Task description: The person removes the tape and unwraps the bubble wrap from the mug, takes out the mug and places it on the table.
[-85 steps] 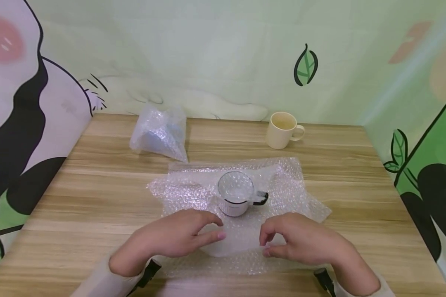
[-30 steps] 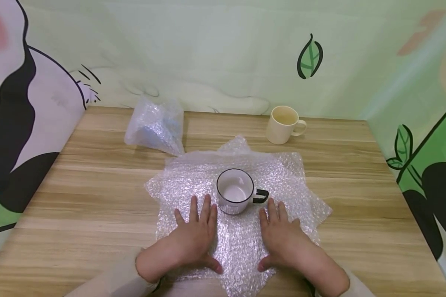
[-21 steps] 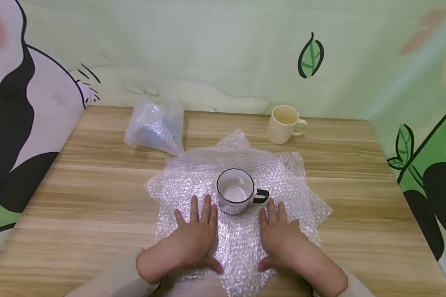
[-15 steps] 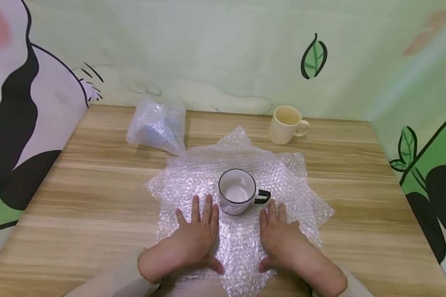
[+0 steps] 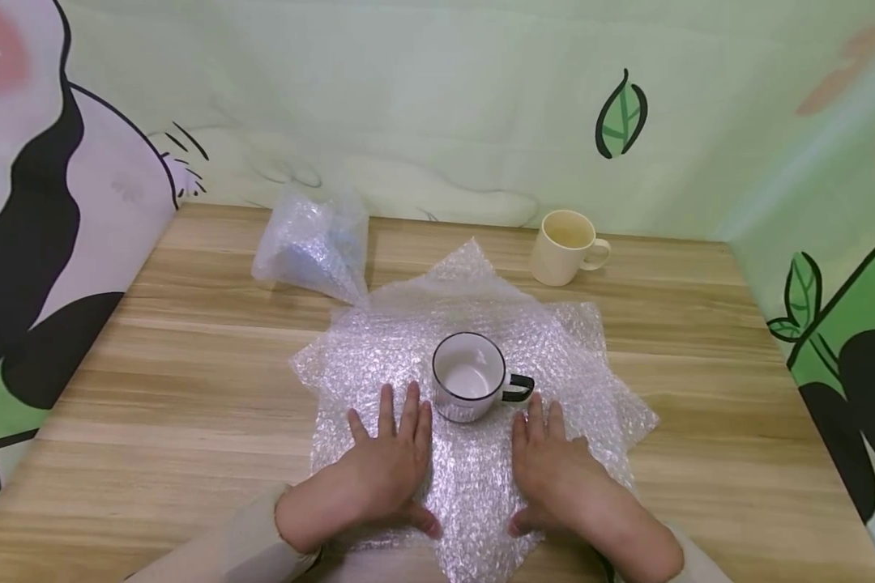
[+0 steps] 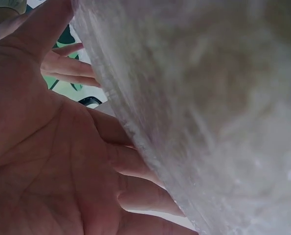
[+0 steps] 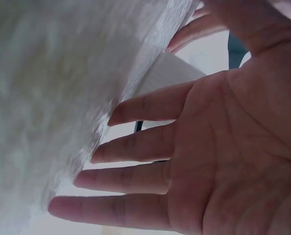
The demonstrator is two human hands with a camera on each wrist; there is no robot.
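Observation:
A white mug (image 5: 469,380) with a black rim and black handle stands upright on layered clear bubble wrap (image 5: 474,486), its handle pointing right. My left hand (image 5: 382,474) lies palm down on the wrap just left of the mug's front, fingers spread. To the right, my right hand (image 5: 557,474) rests the same way, fingertips just below the handle. Both wrist views show straight fingers with their tips against the bubble wrap (image 6: 223,122). Neither hand grips anything.
At the back left sits a bubble-wrapped bundle (image 5: 309,247) with something bluish inside, its tip close to the sheet. A cream mug (image 5: 557,257) stands at the back right. Printed walls (image 5: 408,105) border the wooden table (image 5: 211,364).
Earlier, bubble wrap overlapped the mug and my fingers were bent. Since then both hands have flattened onto the wrap, the mug is uncovered, and the sheet's far corner has spread backward.

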